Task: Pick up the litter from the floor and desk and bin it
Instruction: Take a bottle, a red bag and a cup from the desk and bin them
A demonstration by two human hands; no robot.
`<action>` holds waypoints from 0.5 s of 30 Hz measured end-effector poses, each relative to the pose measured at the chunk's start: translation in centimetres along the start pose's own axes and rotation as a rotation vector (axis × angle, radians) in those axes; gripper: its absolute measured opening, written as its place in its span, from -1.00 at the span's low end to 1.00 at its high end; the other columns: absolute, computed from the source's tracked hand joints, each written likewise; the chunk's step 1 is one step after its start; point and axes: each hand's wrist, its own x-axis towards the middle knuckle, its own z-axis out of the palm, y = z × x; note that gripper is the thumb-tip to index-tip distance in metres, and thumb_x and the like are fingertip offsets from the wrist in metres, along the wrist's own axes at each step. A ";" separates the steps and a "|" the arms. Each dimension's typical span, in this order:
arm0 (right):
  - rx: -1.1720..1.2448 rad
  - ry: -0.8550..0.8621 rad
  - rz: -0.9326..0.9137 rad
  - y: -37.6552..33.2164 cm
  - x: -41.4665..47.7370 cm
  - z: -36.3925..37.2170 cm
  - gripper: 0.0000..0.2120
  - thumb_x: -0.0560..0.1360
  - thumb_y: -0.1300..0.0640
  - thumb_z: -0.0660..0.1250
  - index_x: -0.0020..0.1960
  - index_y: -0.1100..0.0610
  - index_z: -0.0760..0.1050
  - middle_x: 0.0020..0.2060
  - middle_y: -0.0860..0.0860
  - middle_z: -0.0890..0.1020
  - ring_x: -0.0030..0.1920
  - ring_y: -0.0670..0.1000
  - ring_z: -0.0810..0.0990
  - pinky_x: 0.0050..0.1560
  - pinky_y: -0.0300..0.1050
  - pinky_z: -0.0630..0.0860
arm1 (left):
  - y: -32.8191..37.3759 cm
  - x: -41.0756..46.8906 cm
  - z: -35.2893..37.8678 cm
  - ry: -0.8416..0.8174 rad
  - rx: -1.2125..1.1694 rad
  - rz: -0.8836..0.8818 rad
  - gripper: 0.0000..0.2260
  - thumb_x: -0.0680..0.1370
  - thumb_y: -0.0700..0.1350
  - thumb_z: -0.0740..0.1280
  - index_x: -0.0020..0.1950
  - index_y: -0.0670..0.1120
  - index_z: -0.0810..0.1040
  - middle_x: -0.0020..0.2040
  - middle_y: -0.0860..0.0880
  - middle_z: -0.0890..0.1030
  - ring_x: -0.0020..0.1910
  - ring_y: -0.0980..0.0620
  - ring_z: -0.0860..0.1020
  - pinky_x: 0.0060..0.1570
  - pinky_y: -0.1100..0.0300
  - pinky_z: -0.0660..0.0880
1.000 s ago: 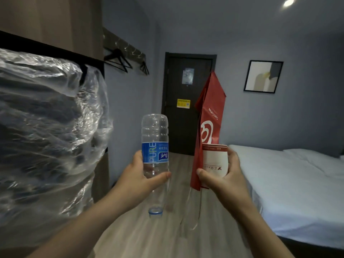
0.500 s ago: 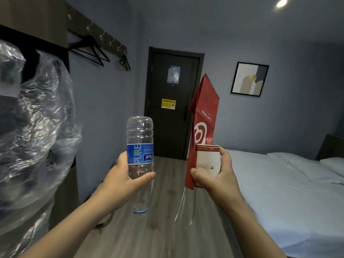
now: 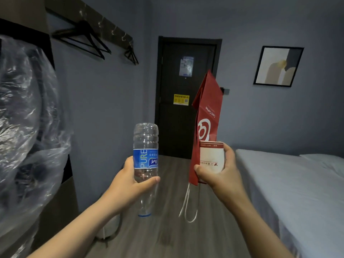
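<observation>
My left hand [image 3: 130,181] grips a clear plastic water bottle [image 3: 145,146] with a blue label, held upside down with its blue cap ring at the bottom. My right hand [image 3: 221,174] holds a folded red paper coffee bag [image 3: 206,116] upright, its white string handles dangling below, together with a white paper cup [image 3: 211,157] with a red rim band, pinched against the bag. Both hands are raised at chest height in front of me, a short gap between them.
Crinkled clear plastic [image 3: 24,127] covers something dark on the left. A bed [image 3: 297,192] with white sheets fills the right. A dark door [image 3: 184,97] stands ahead across the wood floor [image 3: 167,229]. Black hangers [image 3: 83,38] hang from a wall rail. A pale round object [image 3: 111,228] sits on the floor below my left arm.
The view has swung right and forward: the plastic-covered mass slid toward the left edge and the door drew nearer. Both hands keep their holds at the same height.
</observation>
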 end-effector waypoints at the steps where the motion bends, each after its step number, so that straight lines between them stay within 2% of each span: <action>1: 0.003 -0.006 0.000 0.8 1.8 -0.1 -0.21 0.29 0.09 0.57 0.33 -0.20 0.19 0.01 -0.16 0.53 -0.03 -0.03 0.61 -0.23 -0.17 0.64 | -0.2 1.8 0.6 0.004 -0.001 -0.005 -0.52 0.33 0.16 0.51 0.11 0.25 0.32 -0.03 0.11 0.62 -0.11 0.25 0.61 -0.17 0.22 0.59; 6: 0.000 -0.057 0.023 5.4 10.1 0.0 -0.25 0.25 0.09 0.56 0.26 -0.29 0.21 -0.09 -0.21 0.56 -0.06 -0.16 0.62 -0.21 -0.12 0.65 | -2.8 9.4 3.2 0.044 0.035 -0.057 -0.53 0.31 0.20 0.50 0.08 0.29 0.31 -0.06 0.14 0.62 -0.13 0.32 0.59 -0.26 0.32 0.51; 10: -0.004 -0.107 0.065 9.6 15.6 1.5 -0.26 0.23 0.05 0.55 0.22 -0.34 0.20 -0.12 -0.29 0.57 -0.07 -0.23 0.61 -0.24 -0.14 0.65 | -5.7 14.7 4.4 0.057 0.051 -0.110 -0.47 0.31 0.20 0.50 0.16 0.24 0.30 -0.05 0.19 0.60 -0.13 0.29 0.59 -0.26 0.29 0.51; 13: -0.026 -0.133 0.083 12.4 19.8 3.6 -0.26 0.22 0.02 0.54 0.18 -0.38 0.18 -0.12 -0.43 0.52 -0.07 -0.31 0.58 -0.30 -0.22 0.61 | -7.9 19.0 4.8 0.071 0.045 -0.136 -0.45 0.31 0.21 0.49 0.18 0.25 0.29 -0.05 0.20 0.61 -0.13 0.33 0.58 -0.26 0.29 0.52; 15: -0.034 -0.142 0.091 14.2 22.7 5.3 -0.27 0.24 0.03 0.54 0.13 -0.43 0.16 -0.13 -0.46 0.50 -0.08 -0.33 0.57 -0.33 -0.26 0.59 | -9.6 22.1 4.9 0.068 0.035 -0.156 -0.46 0.32 0.19 0.50 0.17 0.25 0.29 -0.05 0.19 0.61 -0.13 0.33 0.58 -0.26 0.29 0.53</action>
